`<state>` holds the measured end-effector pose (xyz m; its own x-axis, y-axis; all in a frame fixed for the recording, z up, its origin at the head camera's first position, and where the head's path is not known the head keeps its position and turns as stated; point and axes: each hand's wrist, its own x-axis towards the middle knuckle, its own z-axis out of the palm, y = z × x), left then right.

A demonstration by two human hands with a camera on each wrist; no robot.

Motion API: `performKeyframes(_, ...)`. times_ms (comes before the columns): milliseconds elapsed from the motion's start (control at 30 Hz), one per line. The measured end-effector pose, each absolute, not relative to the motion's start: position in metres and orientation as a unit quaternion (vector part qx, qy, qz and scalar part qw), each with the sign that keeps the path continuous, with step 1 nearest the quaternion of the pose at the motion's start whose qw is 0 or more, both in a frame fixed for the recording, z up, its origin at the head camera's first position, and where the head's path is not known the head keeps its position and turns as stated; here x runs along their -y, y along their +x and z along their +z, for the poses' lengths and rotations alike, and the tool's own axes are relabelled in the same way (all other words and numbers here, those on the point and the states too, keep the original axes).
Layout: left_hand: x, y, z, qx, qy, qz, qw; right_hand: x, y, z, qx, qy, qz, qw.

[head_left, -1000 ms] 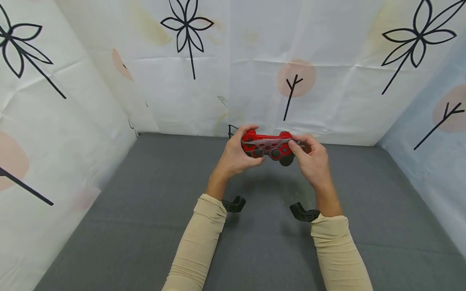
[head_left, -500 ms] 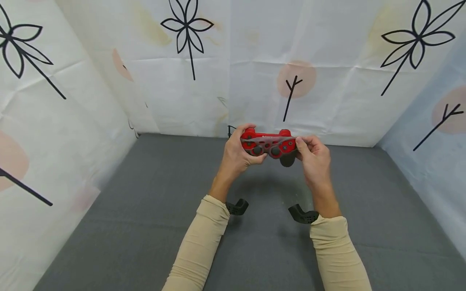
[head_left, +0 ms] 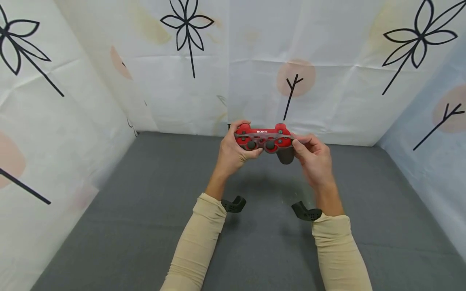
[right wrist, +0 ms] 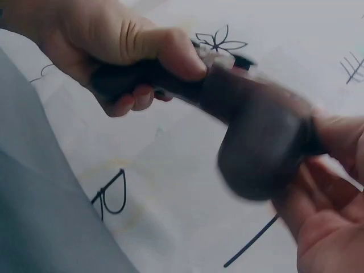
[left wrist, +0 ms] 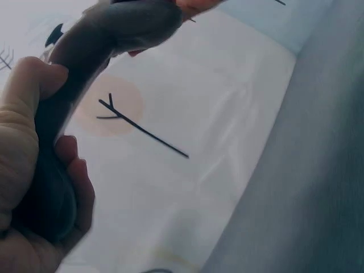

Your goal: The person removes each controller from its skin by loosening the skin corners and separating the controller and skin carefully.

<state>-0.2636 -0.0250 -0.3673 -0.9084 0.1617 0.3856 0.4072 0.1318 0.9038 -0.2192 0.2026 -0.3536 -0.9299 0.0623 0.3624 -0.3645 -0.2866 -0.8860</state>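
Observation:
A red game controller (head_left: 262, 131) marked SONY is held up above the grey table, its face towards the head camera. A dark, soft-looking cover (head_left: 285, 156) wraps its grips and runs across the lower face. My left hand (head_left: 231, 154) grips the left end, thumb below the left stick; in the left wrist view its fingers curl round the dark grip (left wrist: 52, 199). At the other end, my right hand (head_left: 316, 161) pinches the right edge, seemingly the cover. The right wrist view shows that right hand (right wrist: 333, 222) at the right grip (right wrist: 259, 153), which is blurred.
A grey cloth-covered table (head_left: 145, 226) spreads below both arms. White patterned fabric walls (head_left: 182, 101) enclose it at the back and sides. Dark wrist mounts (head_left: 234, 204) sit at the inner side of both wrists.
The controller has shifted slightly left and up, and its SONY lettering has tilted into clear view. My right thumb has moved from the face buttons to the outer right edge.

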Motion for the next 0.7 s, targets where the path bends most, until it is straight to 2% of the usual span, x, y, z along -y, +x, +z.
performKeyframes(100, 0.026, -0.265, -0.367, 0.756, -0.193, -0.617, 0.102, -0.204, -0.218, -0.352, 0.642, 0.118, 0.745, 0.141)
performKeyframes(333, 0.027, -0.264, -0.363, 0.783, -0.199, -0.574, 0.131, -0.206, -0.213, -0.348, 0.721, 0.1, 0.678, 0.102)
performKeyframes(433, 0.027, -0.264, -0.363, 0.79, -0.215, -0.558, 0.137, -0.207, -0.212, -0.346, 0.757, 0.102, 0.635, 0.111)
performKeyframes(533, 0.026, -0.263, -0.363, 0.794, -0.229, -0.548, 0.132, -0.207, -0.21, -0.343, 0.797, 0.108, 0.574, 0.155)
performKeyframes(700, 0.025, -0.261, -0.362, 0.803, -0.249, -0.527, 0.124, -0.205, -0.205, -0.339, 0.836, 0.123, 0.466, 0.263)
